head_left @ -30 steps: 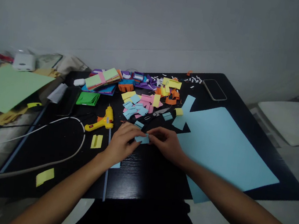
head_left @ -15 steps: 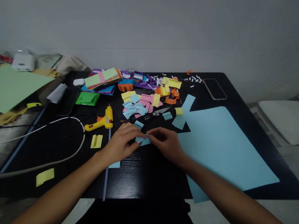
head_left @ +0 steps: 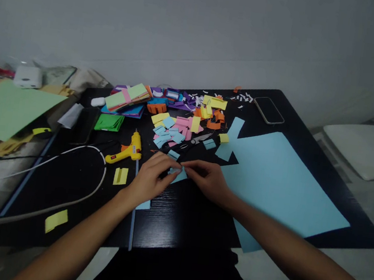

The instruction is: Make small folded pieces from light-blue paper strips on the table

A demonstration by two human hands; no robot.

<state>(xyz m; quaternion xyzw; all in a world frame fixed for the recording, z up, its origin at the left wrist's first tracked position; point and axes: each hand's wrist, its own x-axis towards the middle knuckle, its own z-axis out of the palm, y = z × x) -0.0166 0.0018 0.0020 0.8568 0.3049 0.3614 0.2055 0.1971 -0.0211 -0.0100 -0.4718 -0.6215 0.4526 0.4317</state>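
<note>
A small blue paper piece (head_left: pixel 180 175) lies between my two hands above the black table's middle. My left hand (head_left: pixel 154 175) pinches its left part with thumb and fingers. From the right, my right hand (head_left: pixel 207 180) grips its other edge between thumb and forefinger. Just behind my fingers is another folded blue piece (head_left: pixel 173 155). Scissors (head_left: pixel 201 139) lie beyond, beside a pile of small blue pieces (head_left: pixel 166 136). A large blue sheet (head_left: pixel 282 181) spreads under and beyond my right forearm.
A yellow glue gun (head_left: pixel 133 147) rests left of my hands, near a yellow folded piece (head_left: pixel 120 176). A white cable (head_left: pixel 103 174) loops at the left. Coloured paper and a phone (head_left: pixel 269 111) lie at the back of the black table (head_left: pixel 168 225).
The fingers of my left hand have shifted slightly on the blue piece, the thumb rising closer to the forefinger. My right hand has barely moved.
</note>
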